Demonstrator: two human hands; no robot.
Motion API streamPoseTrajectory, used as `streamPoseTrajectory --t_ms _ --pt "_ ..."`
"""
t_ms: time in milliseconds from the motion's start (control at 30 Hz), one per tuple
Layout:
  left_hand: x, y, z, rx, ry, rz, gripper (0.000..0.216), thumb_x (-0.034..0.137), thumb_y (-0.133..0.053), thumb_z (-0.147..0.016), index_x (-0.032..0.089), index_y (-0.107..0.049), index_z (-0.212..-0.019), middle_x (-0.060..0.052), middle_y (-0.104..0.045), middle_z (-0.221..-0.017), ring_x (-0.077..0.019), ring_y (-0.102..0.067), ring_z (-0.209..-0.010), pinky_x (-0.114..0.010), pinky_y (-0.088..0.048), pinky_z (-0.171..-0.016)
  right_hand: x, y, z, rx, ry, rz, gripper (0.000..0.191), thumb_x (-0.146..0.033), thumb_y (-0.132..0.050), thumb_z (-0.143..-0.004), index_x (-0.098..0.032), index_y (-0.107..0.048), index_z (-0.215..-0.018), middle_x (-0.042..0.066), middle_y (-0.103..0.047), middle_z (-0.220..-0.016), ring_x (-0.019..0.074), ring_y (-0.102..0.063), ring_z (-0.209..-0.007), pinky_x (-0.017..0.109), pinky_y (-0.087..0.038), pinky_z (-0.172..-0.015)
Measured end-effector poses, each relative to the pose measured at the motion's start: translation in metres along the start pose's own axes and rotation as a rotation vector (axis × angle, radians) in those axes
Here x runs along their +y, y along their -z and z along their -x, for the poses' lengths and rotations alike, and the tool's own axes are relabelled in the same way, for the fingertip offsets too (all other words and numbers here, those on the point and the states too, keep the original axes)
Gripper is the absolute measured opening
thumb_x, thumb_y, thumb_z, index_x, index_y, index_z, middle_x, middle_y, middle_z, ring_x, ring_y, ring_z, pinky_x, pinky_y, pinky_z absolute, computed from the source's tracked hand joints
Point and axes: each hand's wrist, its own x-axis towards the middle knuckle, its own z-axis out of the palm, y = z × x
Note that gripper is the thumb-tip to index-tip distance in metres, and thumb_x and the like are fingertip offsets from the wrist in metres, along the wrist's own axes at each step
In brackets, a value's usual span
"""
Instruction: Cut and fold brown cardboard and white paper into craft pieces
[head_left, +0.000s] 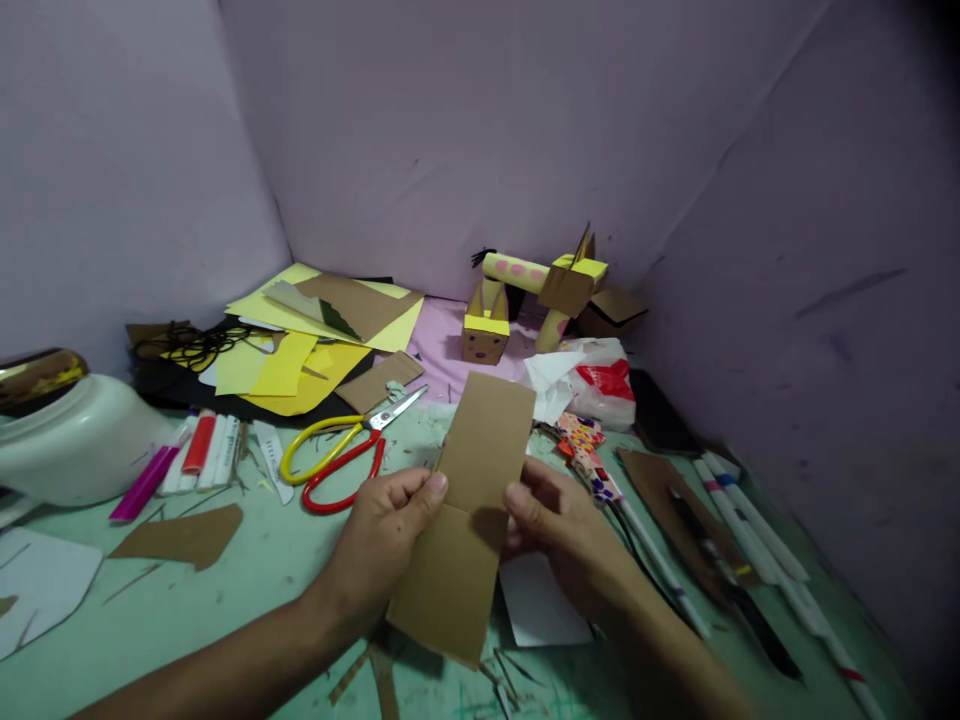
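Note:
Between my two hands is a long brown cardboard strip (484,450), held above the table with a crease across its middle. My left hand (390,520) pinches its left edge near the crease, thumb on top. On the opposite edge, my right hand (551,515) grips with the thumb in front and the fingers partly hidden behind. Scissors (330,450) with one yellow and one red handle lie left of the strip, blades pointing away. Under the right hand rests a white piece of paper (544,600).
Cardboard animal figures (486,335) stand at the back. Yellow papers (277,365) and black cord (199,340) lie back left, near markers (199,445) and a white pot (82,440). A utility knife (731,575) and paper rolls (780,560) lie at right. Cardboard scraps (180,535) are scattered about.

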Motion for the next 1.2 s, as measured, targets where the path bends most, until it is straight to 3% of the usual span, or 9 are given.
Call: streamPoseTrajectory --t_ms 167,267,367,500,667,900,1000,1100,1200 --pt "-0.004 -0.004 -0.004 -0.107 -0.001 0.080 0.034 0.050 -0.061 -0.075 0.016 -0.061 -0.074 -0.002 -0.064 -0.062 -0.0138 -0.058 -0.054 -0.024 -0.045 -0.052 0.003 -0.008 -0.002 -0.017 -0.084 -0.238 0.033 -0.032 -0.079 -0.061 -0.015 -0.066 -0.086 0.005 -0.073 -0.072 0.0155 -0.065 -0.055 0.024 -0.050 -0.050" --pt "0.000 0.001 -0.006 0.015 -0.039 -0.035 0.032 0.048 -0.056 -0.076 0.016 -0.058 -0.078 0.001 -0.057 -0.059 -0.0105 -0.051 -0.047 -0.020 -0.038 -0.045 0.004 -0.006 -0.005 0.024 -0.072 -0.280 0.031 -0.027 -0.080 -0.059 -0.014 -0.068 -0.084 0.006 -0.074 -0.073 0.0165 -0.067 -0.058 0.024 -0.050 -0.054" --pt "0.014 0.016 -0.004 0.197 -0.161 -0.486 0.026 0.042 -0.049 -0.077 0.018 -0.057 -0.083 0.001 -0.056 -0.061 -0.0127 -0.049 -0.047 -0.023 -0.035 -0.043 0.006 -0.006 -0.005 0.092 -0.057 -0.272 0.031 -0.027 -0.081 -0.057 -0.015 -0.069 -0.082 0.006 -0.074 -0.074 0.0176 -0.067 -0.060 0.026 -0.051 -0.055" --pt "0.035 0.049 -0.004 0.444 -0.337 -1.442 0.029 0.025 -0.040 -0.081 0.019 -0.058 -0.104 -0.010 -0.063 -0.093 -0.0279 -0.059 -0.084 -0.038 -0.044 -0.066 0.007 -0.007 -0.006 0.225 -0.013 -0.296 0.029 -0.025 -0.079 -0.054 -0.016 -0.068 -0.080 0.004 -0.074 -0.075 0.0178 -0.067 -0.063 0.027 -0.051 -0.057" --pt "0.033 0.069 -0.018 0.408 -0.253 -1.914 0.042 0.010 -0.038 -0.074 0.011 -0.055 -0.112 -0.017 -0.058 -0.098 -0.0349 -0.055 -0.097 -0.042 -0.046 -0.073 0.007 -0.007 -0.009 0.387 -0.006 -0.382 0.023 -0.019 -0.071 -0.051 -0.016 -0.066 -0.074 0.002 -0.071 -0.069 0.0156 -0.063 -0.057 0.025 -0.050 -0.054" --pt "0.035 0.063 -0.029 0.361 -0.188 -1.842 0.045 0.012 -0.040 -0.071 0.016 -0.054 -0.113 -0.016 -0.062 -0.094 -0.0356 -0.061 -0.087 -0.040 -0.047 -0.063 0.009 -0.008 -0.012 0.467 -0.034 -0.468 0.018 -0.019 -0.063 -0.050 -0.018 -0.064 -0.069 -0.003 -0.066 -0.060 0.0129 -0.056 -0.051 0.023 -0.044 -0.047" --pt "0.044 0.066 -0.027 0.438 -0.157 -1.684 0.054 0.015 -0.044 -0.070 0.018 -0.046 -0.123 -0.015 -0.065 -0.092 -0.0359 -0.063 -0.081 -0.039 -0.045 -0.062 0.008 -0.008 -0.013 0.503 -0.018 -0.463 0.017 -0.020 -0.063 -0.050 -0.019 -0.061 -0.067 -0.005 -0.062 -0.055 0.0111 -0.052 -0.047 0.021 -0.037 -0.042" --pt "0.048 0.062 -0.020 0.505 -0.224 -1.275 0.056 0.024 -0.053 -0.070 0.020 -0.043 -0.125 -0.010 -0.065 -0.089 -0.0280 -0.063 -0.073 -0.033 -0.045 -0.059 0.006 -0.008 -0.012 0.535 0.022 -0.430 0.016 -0.022 -0.064 -0.052 -0.020 -0.057 -0.066 -0.007 -0.059 -0.053 0.0103 -0.049 -0.043 0.022 -0.035 -0.041" --pt "0.042 0.046 -0.006 0.217 -0.166 -0.734 0.053 0.040 -0.062 -0.068 0.022 -0.043 -0.114 0.001 -0.060 -0.070 -0.0131 -0.048 -0.045 -0.023 -0.036 -0.041 0.005 -0.008 -0.010 0.485 0.080 -0.395 0.012 -0.024 -0.064 -0.058 -0.021 -0.056 -0.066 -0.007 -0.058 -0.053 0.0108 -0.046 -0.041 0.023 -0.031 -0.039"
